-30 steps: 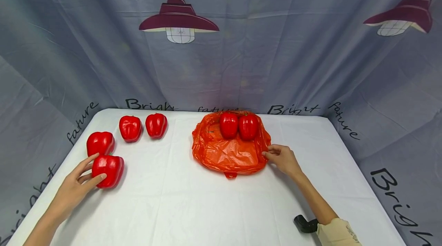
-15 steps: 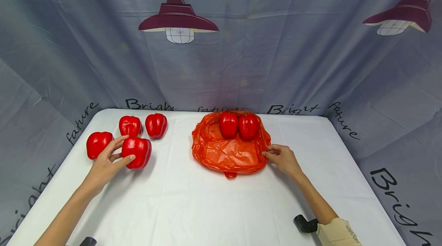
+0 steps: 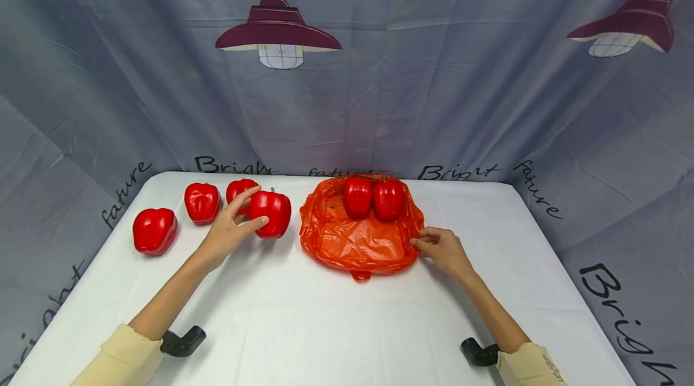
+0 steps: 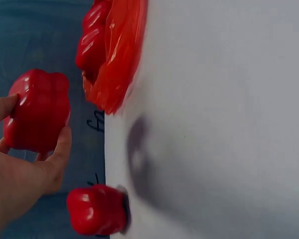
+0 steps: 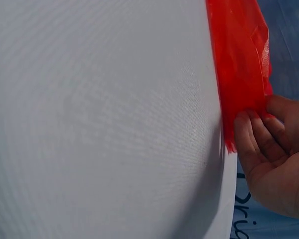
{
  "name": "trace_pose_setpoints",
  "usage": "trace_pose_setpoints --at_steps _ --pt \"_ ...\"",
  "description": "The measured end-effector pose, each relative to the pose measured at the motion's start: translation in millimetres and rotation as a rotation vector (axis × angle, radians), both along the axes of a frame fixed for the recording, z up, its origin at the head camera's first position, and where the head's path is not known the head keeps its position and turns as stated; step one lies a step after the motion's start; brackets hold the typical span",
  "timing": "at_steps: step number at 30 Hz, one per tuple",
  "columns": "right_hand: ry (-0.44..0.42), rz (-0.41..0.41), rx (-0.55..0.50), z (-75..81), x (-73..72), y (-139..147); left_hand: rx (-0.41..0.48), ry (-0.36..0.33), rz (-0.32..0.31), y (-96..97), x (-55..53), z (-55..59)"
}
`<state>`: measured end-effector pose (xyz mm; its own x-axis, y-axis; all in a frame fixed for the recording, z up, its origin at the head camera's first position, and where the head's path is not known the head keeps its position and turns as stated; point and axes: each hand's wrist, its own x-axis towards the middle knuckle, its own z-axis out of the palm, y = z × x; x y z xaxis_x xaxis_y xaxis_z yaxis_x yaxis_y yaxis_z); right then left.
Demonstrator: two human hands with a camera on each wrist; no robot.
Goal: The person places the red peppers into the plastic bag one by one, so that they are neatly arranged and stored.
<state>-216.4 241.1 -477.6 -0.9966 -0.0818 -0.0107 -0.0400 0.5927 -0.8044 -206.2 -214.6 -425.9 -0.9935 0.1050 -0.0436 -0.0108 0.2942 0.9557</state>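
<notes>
Shifted rightward since the earlier frame, the held red pepper (image 3: 273, 214) is up off the white table (image 3: 325, 332), just left of the orange plastic bag (image 3: 360, 250). The left hand (image 3: 229, 229) grips it between thumb and fingers (its shadow lies apart on the cloth, plain from the left wrist). Behind it one loose pepper (image 3: 237, 188) is partly hidden, so whether the fingers brush it is hard to say; two more, the middle pepper (image 3: 203, 203) and the outer pepper (image 3: 155, 231), rest farther left. Two bagged peppers (image 3: 358, 197) lie side by side toward the bag's far edge, while the right hand (image 3: 441, 250) pinches its right rim. Beyond hangs a grey-blue curtain (image 3: 379, 85) with printed lamps.
</notes>
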Motion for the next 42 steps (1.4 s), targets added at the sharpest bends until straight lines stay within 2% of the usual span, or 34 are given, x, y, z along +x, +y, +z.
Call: trace_pose_setpoints --at_steps 9,15,22,26,31,32,38,42 --pt "0.004 0.001 0.006 -0.3 -0.5 -0.1 0.114 0.005 -0.011 38.4 -30.0 -4.1" --pt "-0.006 -0.007 0.018 -2.3 -0.6 0.8 0.134 0.010 -0.018 65.0 -46.1 -5.7" --pt "0.006 0.004 -0.004 -2.2 0.0 0.9 0.129 0.046 -0.059 88.3 -65.8 -9.1" --pt "0.013 0.009 -0.008 -1.2 -0.3 0.6 0.133 0.037 -0.067 98.6 -70.3 -7.3" --pt "0.021 0.018 -0.017 -1.1 -1.1 1.0 0.115 0.037 -0.054 105.2 -79.0 -14.2" --pt "0.020 0.020 -0.021 -1.0 -1.0 1.2 0.106 0.044 -0.048 105.5 -82.8 -19.9" --pt "0.021 0.020 -0.011 -0.4 -0.6 2.1 0.071 0.050 -0.031 108.5 -89.6 -28.4" --pt "0.024 0.023 -0.011 -1.0 -0.1 2.7 0.063 0.057 -0.042 110.2 -92.0 -35.1"
